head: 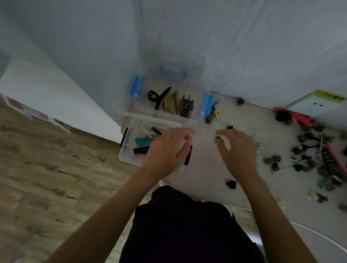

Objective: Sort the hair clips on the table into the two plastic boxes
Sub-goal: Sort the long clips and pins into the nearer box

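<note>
White table (206, 171), dim light. Your left hand (167, 149) hovered half-curled over the near box (125, 156), grip unclear; right hand (237, 151) pinched something small. Unsorted hair clips (322, 159) lay rightward, nearest that hand; far box (198, 116) ahead.

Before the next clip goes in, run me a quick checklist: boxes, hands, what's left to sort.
1. Far box with blue latches open and reachable: ok, large clips inside.
2. Near box open: ok, though left hand covers part.
3. Right hand holding a clip: cannot tell, fingers curled, blurred.
4. Left hand free: cannot tell.
5. Clips left to sort: not ok, pile remains at right.
6. Stray black clip near table edge: not ok.
</note>
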`<state>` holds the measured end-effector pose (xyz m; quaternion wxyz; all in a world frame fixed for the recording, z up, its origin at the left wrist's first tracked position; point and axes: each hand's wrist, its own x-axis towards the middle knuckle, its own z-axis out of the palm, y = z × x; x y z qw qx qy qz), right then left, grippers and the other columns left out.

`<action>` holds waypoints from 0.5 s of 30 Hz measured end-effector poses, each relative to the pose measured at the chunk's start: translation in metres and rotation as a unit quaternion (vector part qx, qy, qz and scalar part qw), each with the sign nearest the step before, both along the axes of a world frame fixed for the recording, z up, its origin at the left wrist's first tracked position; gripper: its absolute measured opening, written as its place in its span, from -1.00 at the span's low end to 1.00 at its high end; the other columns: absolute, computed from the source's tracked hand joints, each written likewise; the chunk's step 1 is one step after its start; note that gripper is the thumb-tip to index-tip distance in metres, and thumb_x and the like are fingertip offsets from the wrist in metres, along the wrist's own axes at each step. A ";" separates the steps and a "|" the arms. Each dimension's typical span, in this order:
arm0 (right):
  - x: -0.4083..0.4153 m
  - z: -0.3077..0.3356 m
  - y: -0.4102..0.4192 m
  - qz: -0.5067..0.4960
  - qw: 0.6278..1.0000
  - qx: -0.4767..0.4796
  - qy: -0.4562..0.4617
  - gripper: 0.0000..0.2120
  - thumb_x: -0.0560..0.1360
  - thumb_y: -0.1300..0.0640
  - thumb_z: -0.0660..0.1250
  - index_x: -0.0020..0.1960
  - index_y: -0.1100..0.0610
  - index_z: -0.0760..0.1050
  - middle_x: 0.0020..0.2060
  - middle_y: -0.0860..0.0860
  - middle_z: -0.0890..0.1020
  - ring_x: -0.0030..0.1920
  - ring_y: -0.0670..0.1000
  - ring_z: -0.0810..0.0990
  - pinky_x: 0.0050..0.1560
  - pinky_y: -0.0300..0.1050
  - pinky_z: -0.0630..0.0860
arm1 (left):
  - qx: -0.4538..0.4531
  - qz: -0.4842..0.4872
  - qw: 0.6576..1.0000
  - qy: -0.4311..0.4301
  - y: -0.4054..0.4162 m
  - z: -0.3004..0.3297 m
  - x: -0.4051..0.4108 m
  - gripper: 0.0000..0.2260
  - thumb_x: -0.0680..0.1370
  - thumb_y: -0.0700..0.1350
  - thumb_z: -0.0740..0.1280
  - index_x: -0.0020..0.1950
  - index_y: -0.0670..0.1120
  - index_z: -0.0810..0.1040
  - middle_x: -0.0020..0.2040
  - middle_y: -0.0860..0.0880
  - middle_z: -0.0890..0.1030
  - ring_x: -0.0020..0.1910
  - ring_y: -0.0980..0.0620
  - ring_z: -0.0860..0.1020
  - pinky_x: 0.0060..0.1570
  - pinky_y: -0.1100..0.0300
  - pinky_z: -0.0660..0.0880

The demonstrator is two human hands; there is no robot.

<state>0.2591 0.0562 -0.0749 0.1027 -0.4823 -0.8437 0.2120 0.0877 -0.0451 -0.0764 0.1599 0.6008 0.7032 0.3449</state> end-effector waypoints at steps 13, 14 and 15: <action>0.083 -0.058 0.062 -0.049 0.969 0.051 -0.235 -0.92 0.37 0.21 0.40 -0.14 0.16 0.57 -0.37 0.11 0.61 -0.30 0.15 0.55 -0.19 -0.04 0.43 | -0.246 0.015 0.961 0.122 0.120 -0.056 0.087 -0.47 0.57 0.04 0.17 0.49 -0.08 0.09 0.51 -0.21 0.11 0.49 -0.18 0.08 0.44 -0.02 0.10; 0.089 -0.059 0.066 -0.042 0.970 0.050 -0.234 -0.92 0.34 0.21 0.43 -0.18 0.16 0.56 -0.43 0.08 0.59 -0.37 0.13 0.53 -0.22 -0.06 0.42 | -0.267 0.034 0.953 0.138 0.127 -0.060 0.087 -0.45 0.58 0.05 0.16 0.50 -0.09 0.07 0.52 -0.23 0.08 0.49 -0.19 0.06 0.44 -0.02 0.09; 0.093 -0.060 0.069 -0.033 0.972 0.049 -0.228 -0.91 0.33 0.23 0.44 -0.19 0.15 0.56 -0.46 0.07 0.57 -0.41 0.12 0.52 -0.23 -0.06 0.43 | -0.286 0.050 0.945 0.151 0.133 -0.064 0.086 -0.44 0.58 0.07 0.15 0.50 -0.10 0.05 0.52 -0.24 0.05 0.49 -0.20 0.06 0.43 -0.03 0.10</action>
